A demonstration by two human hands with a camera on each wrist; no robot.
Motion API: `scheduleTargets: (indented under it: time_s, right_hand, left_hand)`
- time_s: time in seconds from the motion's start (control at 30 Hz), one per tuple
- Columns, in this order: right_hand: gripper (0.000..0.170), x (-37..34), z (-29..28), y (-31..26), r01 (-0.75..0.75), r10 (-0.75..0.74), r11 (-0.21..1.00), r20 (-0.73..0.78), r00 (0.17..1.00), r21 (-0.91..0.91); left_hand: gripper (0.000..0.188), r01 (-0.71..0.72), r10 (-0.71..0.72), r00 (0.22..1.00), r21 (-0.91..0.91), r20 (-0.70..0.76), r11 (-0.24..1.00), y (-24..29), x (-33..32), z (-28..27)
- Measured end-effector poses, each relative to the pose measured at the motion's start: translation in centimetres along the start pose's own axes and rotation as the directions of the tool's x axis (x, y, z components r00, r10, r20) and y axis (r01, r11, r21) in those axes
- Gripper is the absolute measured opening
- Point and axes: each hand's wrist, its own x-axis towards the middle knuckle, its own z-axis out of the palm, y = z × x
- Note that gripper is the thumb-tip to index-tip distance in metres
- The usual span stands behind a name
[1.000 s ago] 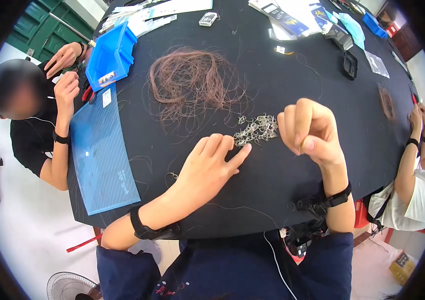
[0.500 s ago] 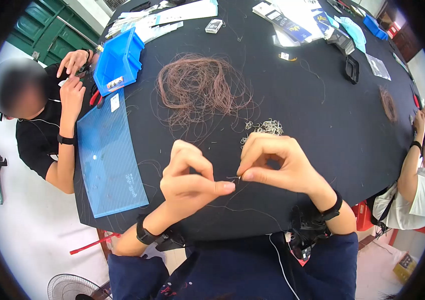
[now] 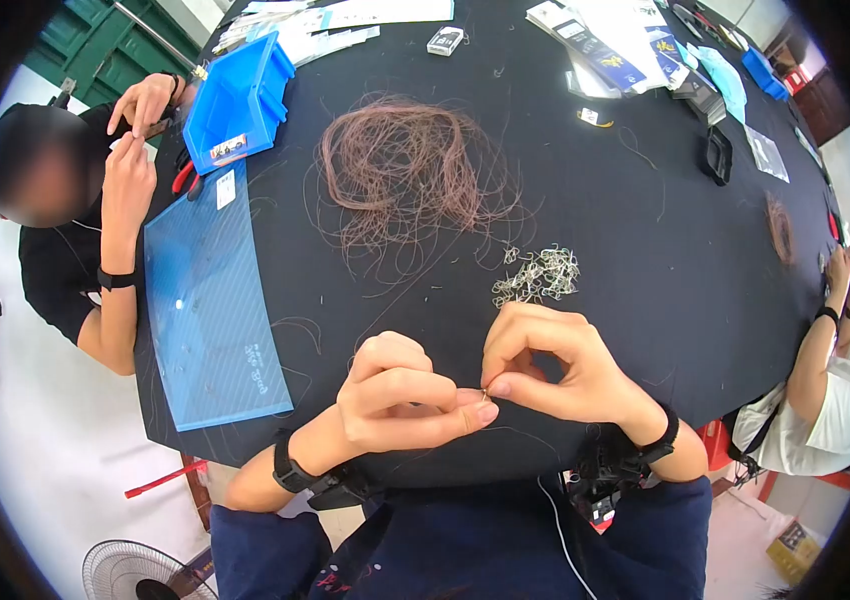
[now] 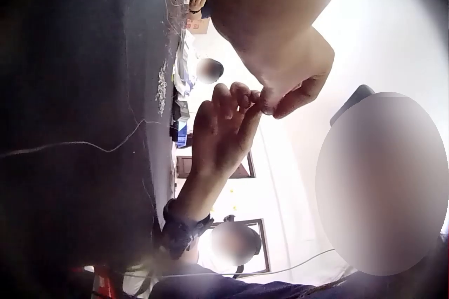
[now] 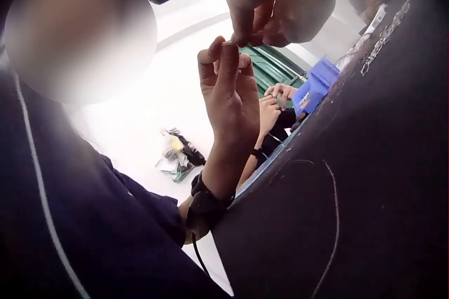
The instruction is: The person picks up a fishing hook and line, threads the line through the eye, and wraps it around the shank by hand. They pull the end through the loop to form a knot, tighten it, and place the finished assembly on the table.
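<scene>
Low over the near edge of the table, my left hand (image 3: 395, 405) and right hand (image 3: 570, 370) meet fingertip to fingertip. Between them shows a tiny gold-coloured metal hook (image 3: 486, 395), pinched by thumb and forefinger on each side and mostly covered. A thin line (image 3: 525, 432) runs beside the hands across the dark cloth. Just beyond the right hand lies a pile of small metal hooks (image 3: 540, 275). In the left wrist view the right hand (image 4: 228, 127) is upright with its fingertips against the left; the right wrist view has the left hand (image 5: 231, 99) likewise.
A loose tangle of brown line (image 3: 405, 165) lies farther back. To the left are a blue bin (image 3: 235, 105), a blue translucent sheet (image 3: 215, 310) and a seated person. Paper packets (image 3: 595, 45) and a black frame (image 3: 717, 155) lie at the back right; another person sits right.
My left hand has drawn back from the hook pile towards me, and the right hand has come down and left to meet it. Over the last half second the fingertips have closed together.
</scene>
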Motion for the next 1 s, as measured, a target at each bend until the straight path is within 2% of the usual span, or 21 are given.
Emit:
scheduleTargets:
  time_s: [0.03,0.1,0.2,0.23,0.27,0.3,0.33,0.37,0.47,0.5,0.6,0.7,0.8,0.9,1.0]
  right_hand:
    - [0.009,-0.1,0.1,0.0,-0.007,0.007,1.000,-0.010,1.000,0.007]
    - [0.011,-0.1,0.2,-0.3,0.069,-0.075,0.992,-0.060,0.995,-0.104]
    - [0.014,0.0,0.0,-0.5,0.144,-0.181,0.957,-0.132,0.975,-0.251]
    - [0.016,0.0,-0.1,-0.6,0.160,-0.212,0.941,-0.154,0.965,-0.297]
    - [0.017,0.0,-0.2,-0.5,0.175,-0.241,0.920,-0.155,0.958,-0.351]
    - [0.017,0.0,-0.2,-0.4,0.188,-0.269,0.896,-0.154,0.951,-0.403]
    - [0.018,0.1,-0.3,-0.2,0.200,-0.296,0.868,-0.151,0.943,-0.454]
    - [0.019,0.1,-0.3,0.0,0.206,-0.314,0.851,-0.153,0.937,-0.483]
    - [0.022,0.2,-0.2,0.6,0.210,-0.349,0.812,-0.165,0.923,-0.545]
    - [0.022,0.3,-0.1,0.7,0.204,-0.349,0.809,-0.172,0.921,-0.551]
    - [0.023,0.4,0.0,0.7,0.216,-0.372,0.789,-0.168,0.913,-0.575]
    - [0.023,0.5,0.1,0.9,0.247,-0.417,0.737,-0.136,0.899,-0.628]
    - [0.023,0.5,0.0,0.9,0.275,-0.450,0.693,-0.103,0.887,-0.666]
    - [0.024,0.4,0.0,1.1,0.288,-0.469,0.676,-0.096,0.878,-0.678]
    - [0.024,0.5,0.0,1.1,0.296,-0.475,0.676,-0.091,0.875,-0.675]
  left_hand:
    - [0.021,0.006,-0.006,1.000,-0.026,0.025,1.000,-0.2,0.0,-0.2]
    - [0.026,0.019,-0.013,0.997,-0.078,0.076,0.997,-0.6,0.1,-0.7]
    - [0.040,0.359,-0.355,0.933,-0.251,0.065,0.899,-0.2,0.1,-0.3]
    - [0.042,0.497,-0.486,0.862,-0.429,0.145,0.754,-0.1,0.1,0.2]
    - [0.045,0.604,-0.584,0.773,-0.573,0.250,0.554,-0.1,0.1,0.5]
    - [0.043,0.690,-0.639,0.656,-0.662,0.401,0.292,0.0,0.1,0.5]
    - [0.043,0.726,-0.637,0.533,-0.688,0.557,0.005,0.1,0.2,0.4]
    - [0.049,0.752,-0.580,0.482,-0.650,0.657,-0.112,0.0,-0.1,0.6]
    - [0.049,0.745,-0.390,0.448,-0.577,0.804,-0.335,-0.2,0.2,0.1]
    - [0.048,0.752,-0.402,0.411,-0.554,0.818,-0.358,0.0,0.5,-0.1]
    - [0.045,0.780,-0.441,0.364,-0.527,0.820,-0.336,-0.2,0.2,-0.4]
    - [0.044,0.805,-0.530,0.344,-0.534,0.775,-0.259,-0.2,0.0,-0.1]
    - [0.040,0.796,-0.613,0.328,-0.560,0.719,-0.232,-0.1,-0.5,0.3]
    - [0.031,0.830,-0.584,0.216,-0.462,0.782,-0.312,-0.1,0.3,-0.7]
    - [0.020,0.843,-0.699,0.211,-0.490,0.683,-0.224,0.6,1.0,-0.5]
